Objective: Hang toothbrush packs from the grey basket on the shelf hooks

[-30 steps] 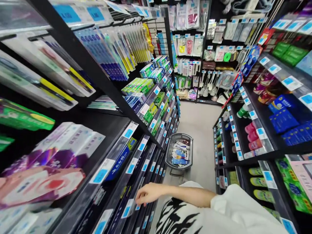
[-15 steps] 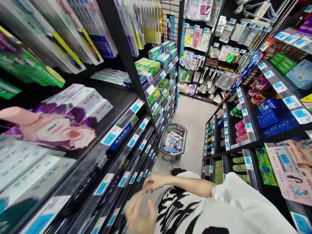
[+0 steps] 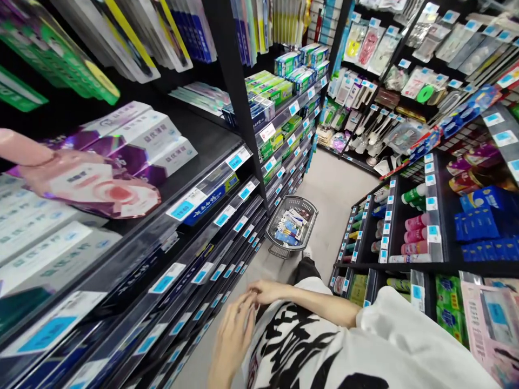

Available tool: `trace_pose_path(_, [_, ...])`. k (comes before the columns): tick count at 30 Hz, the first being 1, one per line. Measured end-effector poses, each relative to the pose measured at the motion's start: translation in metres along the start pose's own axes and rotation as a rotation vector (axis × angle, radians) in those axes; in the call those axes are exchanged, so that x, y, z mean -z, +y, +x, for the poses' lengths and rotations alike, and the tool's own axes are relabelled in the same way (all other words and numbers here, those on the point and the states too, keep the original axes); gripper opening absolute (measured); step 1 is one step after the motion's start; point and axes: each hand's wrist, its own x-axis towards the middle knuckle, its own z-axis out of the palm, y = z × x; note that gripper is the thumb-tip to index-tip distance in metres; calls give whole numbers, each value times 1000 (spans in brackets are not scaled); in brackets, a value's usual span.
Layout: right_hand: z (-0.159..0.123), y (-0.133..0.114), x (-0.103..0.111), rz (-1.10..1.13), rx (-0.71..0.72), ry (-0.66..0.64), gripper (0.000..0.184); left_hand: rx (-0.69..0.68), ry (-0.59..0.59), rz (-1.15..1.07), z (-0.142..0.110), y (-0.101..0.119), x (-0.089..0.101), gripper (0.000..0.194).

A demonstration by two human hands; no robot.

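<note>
My left hand (image 3: 233, 337) is raised in front of my black-and-white printed shirt (image 3: 300, 346), fingers stretched out and slightly blurred, with nothing in it. My right hand (image 3: 265, 292) reaches across from the right with its fingers curled together. Its tips meet the left fingertips, and whatever it may hold is hidden. Both hands hover beside the lower shelf rails with blue price labels (image 3: 203, 273) on the left rack. Toothpaste boxes (image 3: 133, 140) lie on the shelf above.
A grey wire basket (image 3: 308, 206) with several packets stands on the aisle floor ahead. Black racks line both sides: toothbrush packs (image 3: 174, 27) hang upper left, bottles (image 3: 416, 221) sit on the right shelves. Hanging goods close off the far end.
My right hand came off the shelf rail and drew back toward my body. My left hand rose into view and met it. The view tilted down and swung right.
</note>
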Motion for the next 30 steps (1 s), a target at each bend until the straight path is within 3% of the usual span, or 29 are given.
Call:
trace_pose_path(4, [-23,11,51,24,-32,-57,22,263,-60,79,28,-1,-32,47])
trace_pose_path(6, [-38,20,93,67,-46,0,22,420,-239,169,50,6,-58,45])
trace_pose_path(9, [-63,43,168,137,-79,227,17,596,-625,263,96,34,-97,45])
trace_pose_path(11, [-82,65,221,167,-111,374,16,550,-767,235,133,65,-120,48])
trace_pose_path(14, [-114,101,291,206,-178,549,17,364,-777,115,189,113,-147,51])
trace_pose_path(17, [-149,126,343,240,-229,667,20,267,-815,28,231,150,-168,50])
trace_pose_path(19, [-168,135,364,257,-239,706,21,228,-836,28,248,164,-178,50])
trace_pose_path(22, [-178,146,377,275,-246,723,22,207,-842,58,260,170,-186,50])
trace_pose_path(30, [-130,182,356,238,-312,605,21,382,-859,153,258,136,-181,48])
